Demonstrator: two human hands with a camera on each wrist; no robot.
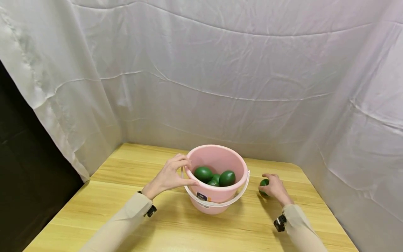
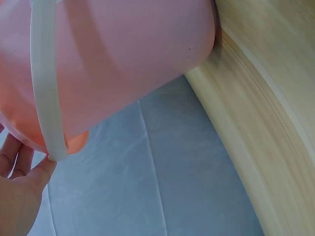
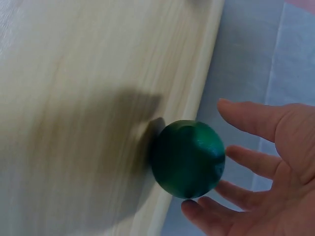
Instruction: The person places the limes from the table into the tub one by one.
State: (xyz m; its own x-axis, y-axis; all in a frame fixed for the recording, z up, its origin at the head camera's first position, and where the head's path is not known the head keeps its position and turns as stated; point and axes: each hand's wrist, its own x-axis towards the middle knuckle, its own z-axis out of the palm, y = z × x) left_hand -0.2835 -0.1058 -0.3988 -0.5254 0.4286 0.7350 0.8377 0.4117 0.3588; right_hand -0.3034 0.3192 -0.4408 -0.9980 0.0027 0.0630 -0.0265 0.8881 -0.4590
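A pink bucket with a white handle stands on the table, with several smooth dark green fruits that look like avocados inside. At its left rim, my left hand grips the edge, thumb at the front and fingers farther back; the left wrist view shows the thumb by the handle's end. To the right of the bucket, another green avocado rests on the table. My right hand reaches around it with fingers spread. In the right wrist view the thumb stands apart from the fruit, while the fingertips are close to or touching it.
The light wooden table carries the bucket and the single fruit. Pale grey cloth hangs behind and at both sides. A dark area lies beyond the table's left edge. Each wrist wears a small black camera.
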